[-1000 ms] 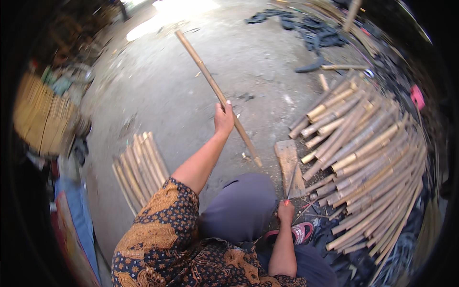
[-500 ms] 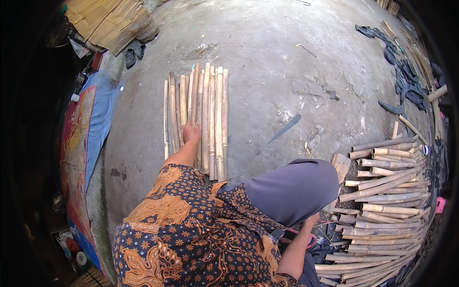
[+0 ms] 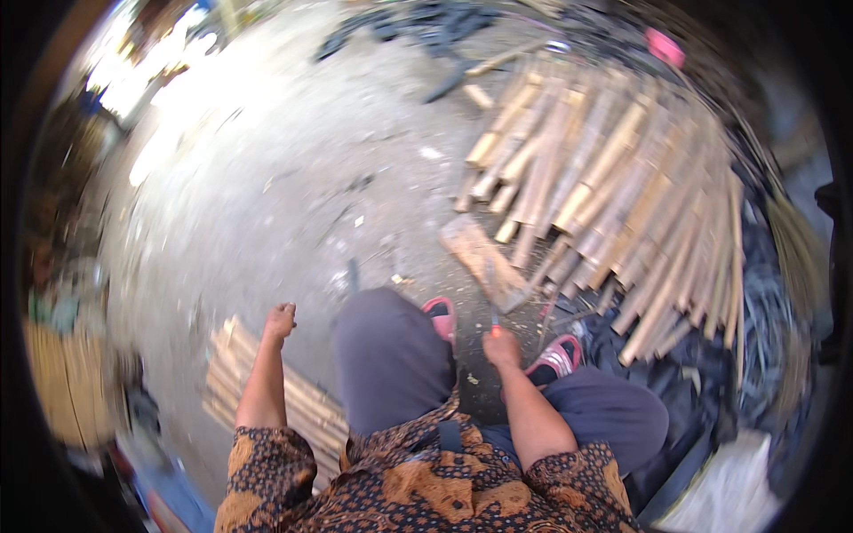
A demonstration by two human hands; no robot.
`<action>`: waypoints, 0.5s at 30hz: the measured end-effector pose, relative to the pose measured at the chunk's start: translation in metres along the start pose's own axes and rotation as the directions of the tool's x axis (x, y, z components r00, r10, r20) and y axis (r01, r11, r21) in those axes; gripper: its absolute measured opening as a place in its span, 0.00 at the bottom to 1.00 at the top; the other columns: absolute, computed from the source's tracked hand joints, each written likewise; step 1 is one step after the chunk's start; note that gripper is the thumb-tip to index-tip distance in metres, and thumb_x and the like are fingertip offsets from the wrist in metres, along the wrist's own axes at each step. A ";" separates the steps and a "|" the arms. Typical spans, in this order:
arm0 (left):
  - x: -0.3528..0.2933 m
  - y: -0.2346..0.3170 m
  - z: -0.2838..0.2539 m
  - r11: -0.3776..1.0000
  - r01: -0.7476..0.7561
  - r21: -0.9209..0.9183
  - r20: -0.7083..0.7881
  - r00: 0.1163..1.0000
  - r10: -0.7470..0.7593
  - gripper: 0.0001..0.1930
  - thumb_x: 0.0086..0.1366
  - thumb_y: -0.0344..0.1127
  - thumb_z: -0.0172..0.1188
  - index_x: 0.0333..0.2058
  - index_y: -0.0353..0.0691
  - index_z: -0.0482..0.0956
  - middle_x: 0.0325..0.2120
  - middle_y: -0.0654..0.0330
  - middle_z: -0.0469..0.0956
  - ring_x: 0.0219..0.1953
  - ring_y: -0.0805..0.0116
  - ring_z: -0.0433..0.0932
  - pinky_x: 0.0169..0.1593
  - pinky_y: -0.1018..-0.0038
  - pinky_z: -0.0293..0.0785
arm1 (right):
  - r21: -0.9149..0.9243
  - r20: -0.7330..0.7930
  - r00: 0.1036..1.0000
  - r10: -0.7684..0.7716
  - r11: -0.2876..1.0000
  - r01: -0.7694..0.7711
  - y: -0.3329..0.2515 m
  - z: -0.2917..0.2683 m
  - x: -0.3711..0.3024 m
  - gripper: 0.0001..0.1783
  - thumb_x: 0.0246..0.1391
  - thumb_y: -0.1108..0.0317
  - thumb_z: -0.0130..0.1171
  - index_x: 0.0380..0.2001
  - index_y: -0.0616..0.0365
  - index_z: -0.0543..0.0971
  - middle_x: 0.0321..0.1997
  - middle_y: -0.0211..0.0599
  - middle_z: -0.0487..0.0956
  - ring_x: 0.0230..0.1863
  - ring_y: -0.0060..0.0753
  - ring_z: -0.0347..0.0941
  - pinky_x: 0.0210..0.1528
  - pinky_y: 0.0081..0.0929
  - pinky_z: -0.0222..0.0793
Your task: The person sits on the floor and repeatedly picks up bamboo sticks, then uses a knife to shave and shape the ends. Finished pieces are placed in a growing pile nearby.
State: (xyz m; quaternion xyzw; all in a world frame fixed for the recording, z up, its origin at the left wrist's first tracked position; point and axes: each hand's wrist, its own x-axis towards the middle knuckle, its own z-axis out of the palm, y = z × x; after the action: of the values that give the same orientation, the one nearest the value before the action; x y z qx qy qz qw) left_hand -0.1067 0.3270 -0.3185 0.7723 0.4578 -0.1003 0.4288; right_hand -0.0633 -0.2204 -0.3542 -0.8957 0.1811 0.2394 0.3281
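Observation:
My right hand is closed around the orange-red handle of a knife between my knees. The knife's narrow blade points away from me over a wooden block. My left hand hangs to the left of my knee, its fingers curled in and nothing showing in them. Below and beside that forearm, a row of cut bamboo poles lies on the floor, partly hidden by my arm and shirt. A large pile of bamboo poles spreads out ahead on the right, past the block.
Dark rubbery strips lie on the concrete floor at the far side. A pink object sits behind the pile. A white sack and dark sheeting are at the right. A bamboo mat stands at the left.
My view has swung right toward the large pile. My left hand has come away from the row of poles. The knife now shows in my right hand, which has moved forward.

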 end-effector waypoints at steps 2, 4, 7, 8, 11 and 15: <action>0.011 0.117 0.036 0.894 -0.401 0.200 0.105 0.916 0.387 0.27 0.69 0.47 0.58 0.55 0.28 0.78 0.47 0.40 0.83 0.53 0.51 0.82 0.57 0.63 0.74 | 0.024 -0.001 0.999 0.035 0.999 -0.035 -0.005 -0.003 -0.005 0.22 0.56 0.54 0.57 0.44 0.60 0.83 0.47 0.60 0.83 0.52 0.61 0.79 0.55 0.51 0.75; -0.004 0.227 0.081 0.672 -0.688 0.274 0.291 0.725 0.624 0.25 0.69 0.47 0.58 0.55 0.31 0.79 0.46 0.40 0.83 0.52 0.50 0.82 0.57 0.62 0.75 | 0.079 0.024 0.996 0.090 0.993 -0.091 -0.008 -0.007 -0.007 0.23 0.56 0.53 0.57 0.47 0.59 0.82 0.49 0.60 0.82 0.54 0.62 0.79 0.57 0.51 0.74; -0.066 0.355 0.171 0.329 -0.890 0.315 0.506 0.451 0.735 0.23 0.70 0.47 0.57 0.55 0.36 0.79 0.45 0.43 0.83 0.50 0.51 0.82 0.54 0.62 0.76 | 0.168 0.063 0.989 0.135 0.975 -0.144 -0.007 -0.012 -0.006 0.24 0.57 0.52 0.58 0.49 0.58 0.81 0.50 0.61 0.82 0.54 0.62 0.78 0.56 0.51 0.74; -0.091 0.385 0.208 0.203 -0.941 0.272 0.564 0.327 0.758 0.22 0.71 0.46 0.57 0.55 0.35 0.78 0.44 0.44 0.84 0.48 0.55 0.83 0.52 0.63 0.77 | 0.195 0.072 0.987 0.141 0.969 -0.152 -0.006 -0.014 -0.003 0.24 0.57 0.52 0.57 0.49 0.58 0.81 0.50 0.61 0.81 0.54 0.62 0.78 0.57 0.51 0.74; -0.163 0.433 0.323 0.001 -0.979 0.203 0.749 0.156 0.644 0.20 0.72 0.45 0.56 0.53 0.36 0.79 0.45 0.48 0.84 0.43 0.55 0.85 0.49 0.64 0.79 | 0.261 0.093 0.987 0.134 0.953 -0.154 0.000 -0.011 0.005 0.24 0.57 0.53 0.56 0.50 0.58 0.80 0.50 0.61 0.82 0.54 0.62 0.78 0.57 0.50 0.74; -0.253 0.406 0.468 0.702 -0.713 -0.007 0.947 0.220 0.233 0.22 0.77 0.47 0.50 0.59 0.39 0.73 0.46 0.52 0.82 0.41 0.64 0.84 0.43 0.68 0.84 | 0.312 0.117 0.983 0.144 0.934 -0.174 0.006 0.003 0.016 0.22 0.59 0.52 0.55 0.48 0.57 0.82 0.50 0.57 0.83 0.54 0.61 0.79 0.57 0.51 0.74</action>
State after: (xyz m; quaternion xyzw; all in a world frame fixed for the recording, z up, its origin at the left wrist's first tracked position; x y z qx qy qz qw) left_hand 0.1844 -0.2699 -0.2350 0.7642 -0.1543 -0.4578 0.4273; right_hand -0.0537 -0.2253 -0.3685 -0.8009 0.2741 0.2736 0.4568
